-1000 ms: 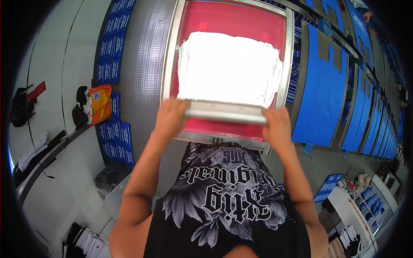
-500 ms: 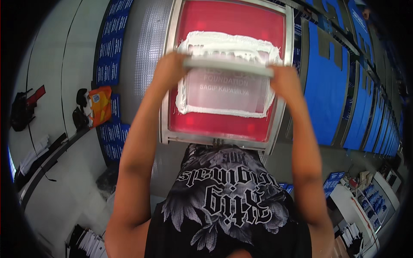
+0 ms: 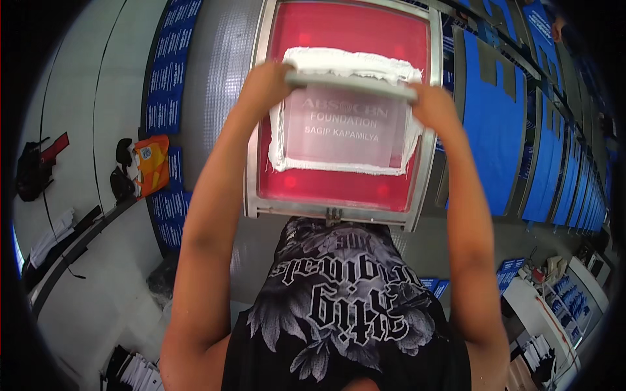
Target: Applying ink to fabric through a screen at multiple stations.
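Both my hands grip a long pale squeegee (image 3: 352, 86) by its two ends, my left hand (image 3: 268, 85) at one end and my right hand (image 3: 433, 106) at the other. It lies across a screen-printing frame (image 3: 250, 156) with a metal border and red mesh (image 3: 339, 192). Thick white ink (image 3: 349, 60) is banked on the far side of the squeegee and rings the printing area. On the near side, the stencil window (image 3: 342, 146) shows pale lettering through a thin film. The squeegee's lower edge is hidden by its handle.
Blue printed panels (image 3: 492, 130) hang in rows along the right. More blue printed pieces (image 3: 164, 94) line the left side, beside an orange-yellow bag (image 3: 151, 166). A white shelf unit (image 3: 541, 313) stands at the lower right, and stacked papers (image 3: 137, 373) lie at the lower left.
My hands and the squeegee have moved slightly away from me, toward the far end of the frame. More lettering in the stencil window is uncovered on the near side.
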`<state>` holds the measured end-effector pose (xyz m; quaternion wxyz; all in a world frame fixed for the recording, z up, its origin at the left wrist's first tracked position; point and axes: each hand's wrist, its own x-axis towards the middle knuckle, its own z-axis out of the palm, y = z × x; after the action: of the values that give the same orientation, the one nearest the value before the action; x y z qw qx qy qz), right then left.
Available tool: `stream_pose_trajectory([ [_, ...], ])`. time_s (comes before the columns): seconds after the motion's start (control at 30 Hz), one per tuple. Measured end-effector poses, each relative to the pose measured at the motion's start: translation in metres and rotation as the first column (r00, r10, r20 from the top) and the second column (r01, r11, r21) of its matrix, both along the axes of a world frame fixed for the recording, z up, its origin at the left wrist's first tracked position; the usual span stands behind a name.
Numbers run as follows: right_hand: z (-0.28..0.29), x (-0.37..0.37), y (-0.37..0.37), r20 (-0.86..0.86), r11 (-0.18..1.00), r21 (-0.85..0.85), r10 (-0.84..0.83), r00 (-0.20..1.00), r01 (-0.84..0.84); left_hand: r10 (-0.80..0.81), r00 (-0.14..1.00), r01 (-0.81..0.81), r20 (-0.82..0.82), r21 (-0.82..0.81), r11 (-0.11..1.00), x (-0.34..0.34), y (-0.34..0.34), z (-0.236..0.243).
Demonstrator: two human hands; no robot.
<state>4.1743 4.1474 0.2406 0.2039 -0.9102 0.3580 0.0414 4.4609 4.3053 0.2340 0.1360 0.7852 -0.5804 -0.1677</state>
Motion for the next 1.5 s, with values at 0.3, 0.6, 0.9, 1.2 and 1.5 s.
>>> stream_pose_trajectory([
  [0.3,-0.024,-0.064,0.118,0.009,0.998,-0.046,-0.048,0.999,0.048,-0.033,0.999,0.037,0.026,-0.172,0.984,-0.059,0.113,-0.038],
  [0.6,0.012,0.03,-0.055,-0.032,0.996,0.067,0.059,0.998,-0.057,0.064,0.997,-0.064,0.051,-0.016,0.998,0.017,-0.031,0.009],
  [0.9,-0.02,0.033,-0.097,0.05,0.992,0.069,0.1,0.994,-0.103,0.238,0.848,0.085,-0.474,0.564,0.821,-0.138,0.191,-0.024],
  [1.2,0.002,0.087,-0.059,-0.031,0.971,-0.127,0.198,0.98,-0.2,0.451,0.197,0.056,-0.871,0.469,0.882,-0.208,0.239,-0.079],
  [1.5,0.027,-0.014,0.141,0.01,0.996,-0.043,0.082,0.997,-0.082,0.483,0.236,0.044,-0.843,0.506,0.862,-0.207,0.223,-0.039],
])
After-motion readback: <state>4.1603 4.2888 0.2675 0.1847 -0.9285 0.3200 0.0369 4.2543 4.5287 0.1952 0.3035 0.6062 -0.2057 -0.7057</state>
